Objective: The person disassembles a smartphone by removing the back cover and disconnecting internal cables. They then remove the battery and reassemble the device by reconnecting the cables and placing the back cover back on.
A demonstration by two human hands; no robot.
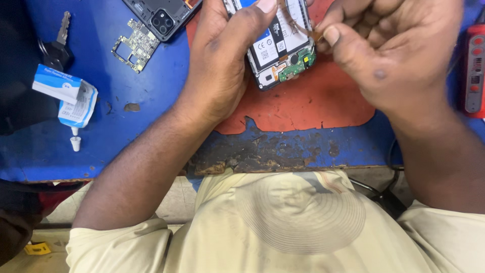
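Observation:
An opened phone [279,53] with its back off shows a black battery and a small green board at its lower end. My left hand [222,60] grips its left side, thumb laid across the top. My right hand [384,48] pinches a thin amber flex strip [303,28] that arcs over the phone's right edge. The phone hovers over a worn red mat [308,103] on the blue bench [101,101].
At top left lie a dark phone back cover [161,17] and a bare circuit board [134,45]. A blue-and-white glue packet [68,96] with a white cap [75,143], and a key [58,43], sit at left. A red tool [474,71] stands at right.

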